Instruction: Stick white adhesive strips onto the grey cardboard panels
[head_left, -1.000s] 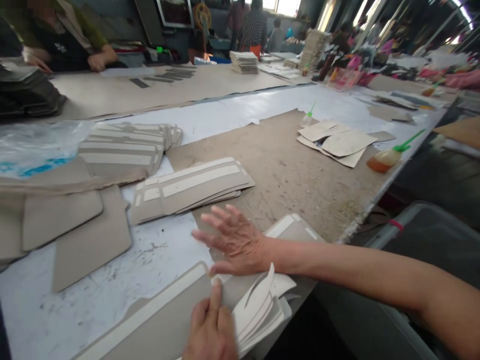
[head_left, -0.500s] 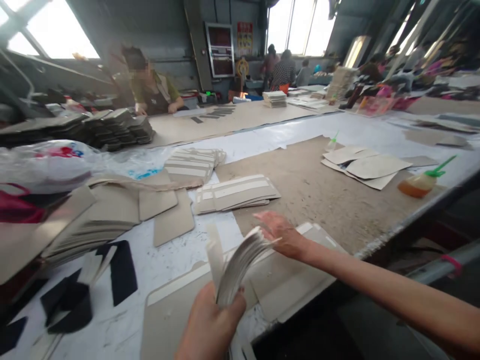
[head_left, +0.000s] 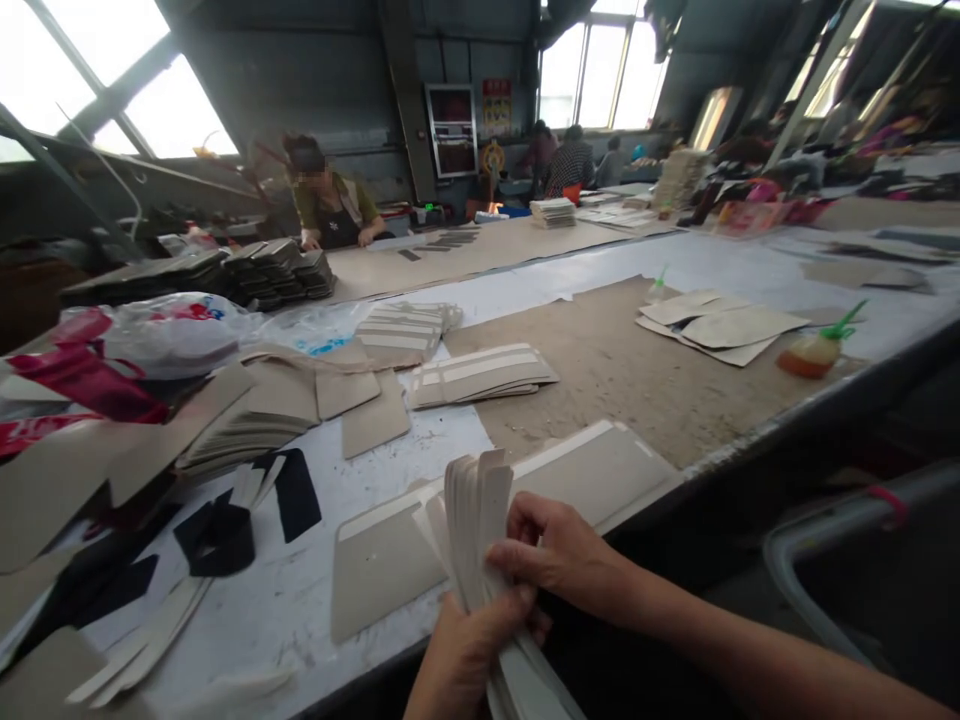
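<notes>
On the white worktable (head_left: 300, 610), a grey panel (head_left: 390, 560) is laid at the near edge. Above that edge a fanned bundle of white strips (head_left: 472, 505) is held upright, gripped from below by the closed left hand (head_left: 465, 655) and pinched at its side by the right hand (head_left: 562, 555).

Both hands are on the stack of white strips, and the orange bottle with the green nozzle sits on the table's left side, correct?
No: the head view shows the orange bottle on the right side of the table, near its edge. The left hand and right hand are both on the stack of white strips.
</notes>
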